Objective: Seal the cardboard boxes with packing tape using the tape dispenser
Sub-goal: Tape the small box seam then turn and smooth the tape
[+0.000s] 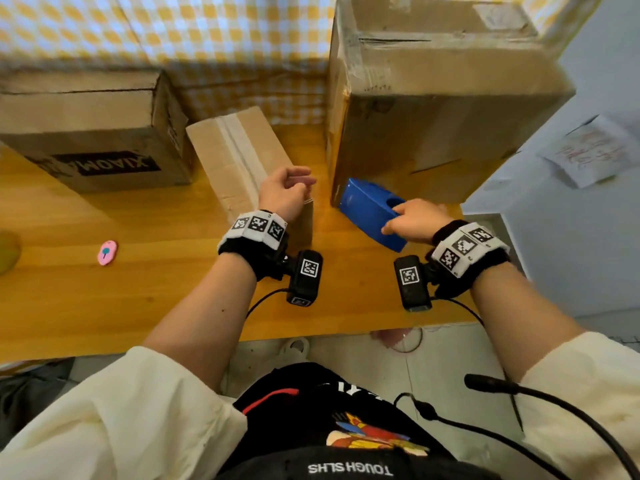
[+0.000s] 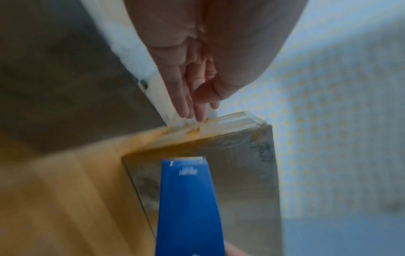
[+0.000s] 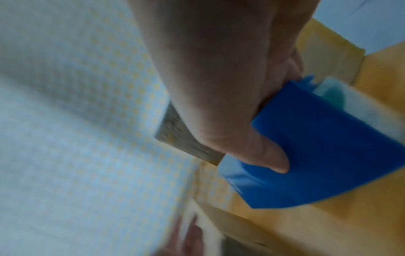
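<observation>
My right hand (image 1: 412,220) grips a blue tape dispenser (image 1: 369,211) just above the wooden table (image 1: 138,289), in front of the large cardboard box (image 1: 433,98). In the right wrist view the thumb (image 3: 269,155) presses the dispenser (image 3: 317,147) on its side. Its serrated blade (image 2: 190,157) points toward the large box (image 2: 208,181). My left hand (image 1: 294,188) hovers at the near end of a small cardboard box (image 1: 235,150) that carries a pale tape strip along its top. Its straight fingers (image 2: 186,104) lie against that strip (image 2: 228,121) at the box's edge, holding nothing.
A third box printed XIAOMI (image 1: 93,133) stands at the back left. A small pink object (image 1: 107,252) lies on the table's left part. Yellow checkered cloth (image 1: 207,46) hangs behind the boxes. The table's right edge runs just past the large box.
</observation>
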